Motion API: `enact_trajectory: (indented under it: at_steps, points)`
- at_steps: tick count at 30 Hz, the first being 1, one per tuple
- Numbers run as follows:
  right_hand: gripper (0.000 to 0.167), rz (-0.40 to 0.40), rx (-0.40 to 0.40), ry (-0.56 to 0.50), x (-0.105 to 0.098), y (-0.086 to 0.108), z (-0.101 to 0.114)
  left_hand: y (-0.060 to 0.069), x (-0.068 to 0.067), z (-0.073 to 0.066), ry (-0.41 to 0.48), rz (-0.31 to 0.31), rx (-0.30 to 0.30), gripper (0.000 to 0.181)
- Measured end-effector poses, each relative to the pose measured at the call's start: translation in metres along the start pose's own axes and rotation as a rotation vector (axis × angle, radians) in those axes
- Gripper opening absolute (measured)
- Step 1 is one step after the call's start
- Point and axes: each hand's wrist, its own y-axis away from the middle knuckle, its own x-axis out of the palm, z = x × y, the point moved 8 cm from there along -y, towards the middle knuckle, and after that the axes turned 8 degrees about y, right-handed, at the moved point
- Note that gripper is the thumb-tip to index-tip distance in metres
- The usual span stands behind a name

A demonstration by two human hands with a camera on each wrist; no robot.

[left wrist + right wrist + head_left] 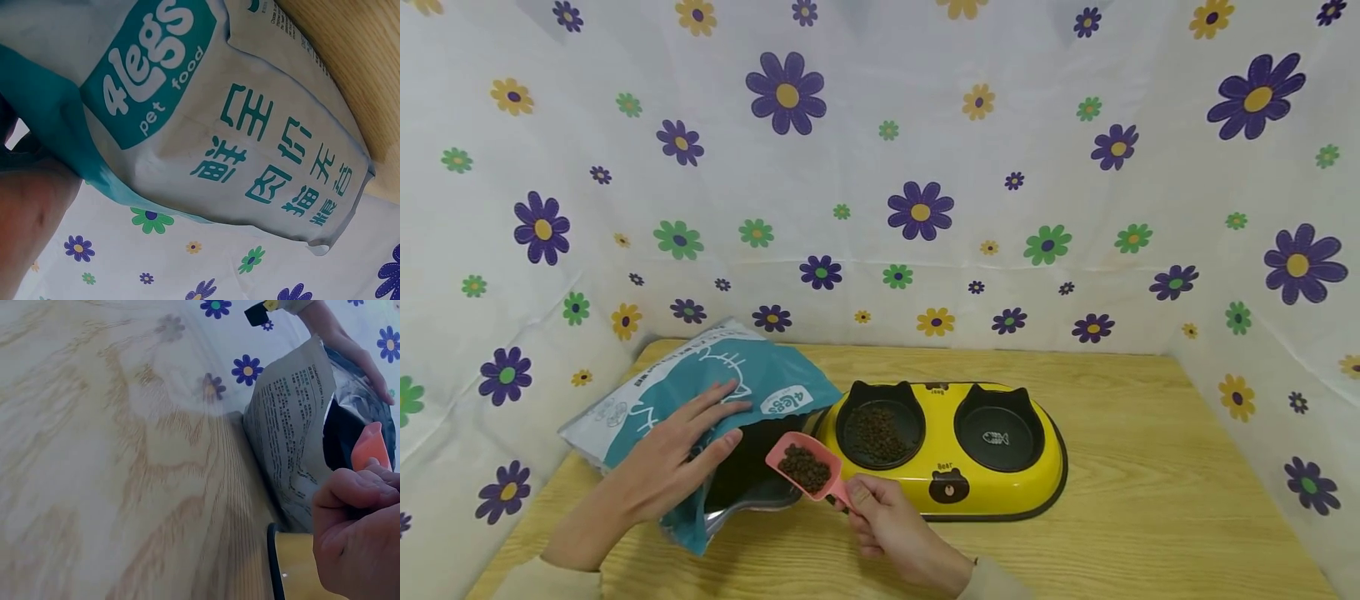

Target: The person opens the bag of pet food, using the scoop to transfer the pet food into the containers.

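Observation:
A teal and white pet food bag (700,375) lies at the left of the table, its dark mouth facing right. My left hand (673,454) rests on the bag's upper side with the fingers extended. In my right hand (898,525) I grip the handle of a pink scoop (831,489), which holds brown kibble (805,468) just outside the bag's mouth. Behind and right of it stands a yellow double feeder (936,417). Its left black bowl holds some kibble (880,433); the right bowl (1033,446) shows only a fish-bone print.
The wooden table (1150,475) extends right of the feeder and in front of it. A white cloth (865,167) with purple, yellow and green flowers hangs behind the table and along both sides.

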Motion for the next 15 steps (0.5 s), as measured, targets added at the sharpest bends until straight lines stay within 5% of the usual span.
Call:
enact_trajectory:
  at_steps: [15]
  points:
    - [0.033, -0.093, -0.004, 0.061, -0.044, 0.017, 0.008, 0.0, 0.0, 0.0, -0.003, -0.002, -0.003, 0.043]
